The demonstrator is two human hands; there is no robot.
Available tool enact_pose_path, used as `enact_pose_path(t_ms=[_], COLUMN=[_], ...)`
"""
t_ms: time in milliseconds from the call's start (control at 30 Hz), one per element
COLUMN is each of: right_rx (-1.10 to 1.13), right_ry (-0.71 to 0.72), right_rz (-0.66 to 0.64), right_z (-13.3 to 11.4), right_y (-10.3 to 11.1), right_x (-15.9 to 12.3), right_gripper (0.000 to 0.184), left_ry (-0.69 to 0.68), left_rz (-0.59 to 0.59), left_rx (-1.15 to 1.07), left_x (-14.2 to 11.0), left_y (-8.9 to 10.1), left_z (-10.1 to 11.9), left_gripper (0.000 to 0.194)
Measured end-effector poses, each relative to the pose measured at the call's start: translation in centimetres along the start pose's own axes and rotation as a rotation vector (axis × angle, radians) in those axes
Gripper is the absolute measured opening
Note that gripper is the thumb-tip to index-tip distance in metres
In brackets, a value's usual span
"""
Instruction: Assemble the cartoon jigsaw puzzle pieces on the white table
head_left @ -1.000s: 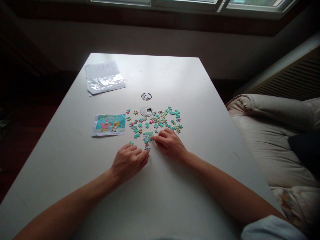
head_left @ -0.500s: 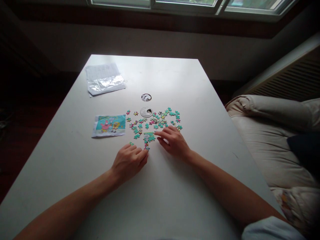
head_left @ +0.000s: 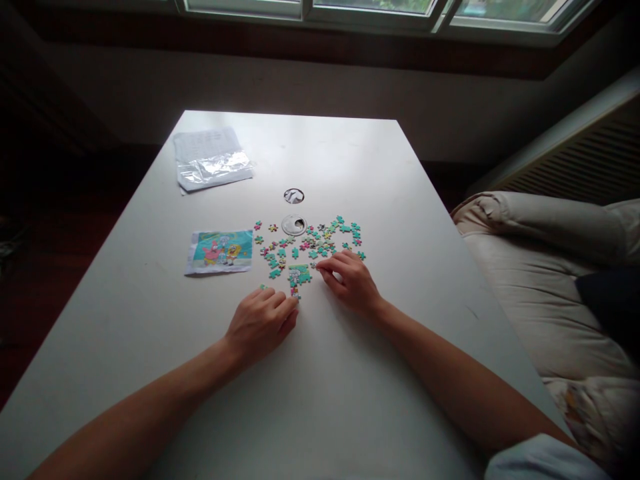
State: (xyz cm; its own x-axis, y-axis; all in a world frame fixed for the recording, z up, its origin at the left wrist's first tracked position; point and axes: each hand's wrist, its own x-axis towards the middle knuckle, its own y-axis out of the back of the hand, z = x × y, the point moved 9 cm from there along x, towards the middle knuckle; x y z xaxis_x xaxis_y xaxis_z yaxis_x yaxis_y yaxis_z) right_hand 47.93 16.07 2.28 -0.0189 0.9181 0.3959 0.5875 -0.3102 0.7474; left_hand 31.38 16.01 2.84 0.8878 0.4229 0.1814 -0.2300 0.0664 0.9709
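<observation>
Several joined jigsaw puzzle pieces (head_left: 300, 275) form a small patch with a pale green-blue face, and a narrow strip runs down from it. My left hand (head_left: 263, 321) is closed, its thumb and forefinger at the strip's lower end; the other fingers are curled under. Right of the patch, my right hand (head_left: 350, 280) is closed in a pinch at a small puzzle piece (head_left: 313, 265), partly hidden by the fingertips. Loose puzzle pieces (head_left: 327, 235), mostly turquoise with some pink and yellow, lie scattered beyond both hands. One green piece (head_left: 265, 287) shows just past my left knuckles.
A picture sheet (head_left: 223, 252) with cartoon figures lies left of the pieces on the white table (head_left: 350, 400). Behind it is a clear plastic bag (head_left: 215, 167) with paper. Two round fittings (head_left: 294, 225) are set in the tabletop. A cushioned seat (head_left: 525, 280) stands at right.
My right hand has drawn slightly right, away from the joined patch, and its fingers have closed into a pinch. My left hand stays at the strip's lower end.
</observation>
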Motion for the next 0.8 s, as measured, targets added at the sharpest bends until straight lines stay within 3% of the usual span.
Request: enact_pose_path(t_ms=[800], right_rx=[-0.005], right_ry=[-0.002], right_rz=[-0.005], right_z=[0.17], right_y=[-0.04], right_x=[-0.01], right_gripper=[0.013], left_ry=[0.036], left_rz=[-0.011], left_rx=[0.004], left_x=[-0.2], left_y=[-0.54], left_z=[-0.36], left_gripper=[0.021])
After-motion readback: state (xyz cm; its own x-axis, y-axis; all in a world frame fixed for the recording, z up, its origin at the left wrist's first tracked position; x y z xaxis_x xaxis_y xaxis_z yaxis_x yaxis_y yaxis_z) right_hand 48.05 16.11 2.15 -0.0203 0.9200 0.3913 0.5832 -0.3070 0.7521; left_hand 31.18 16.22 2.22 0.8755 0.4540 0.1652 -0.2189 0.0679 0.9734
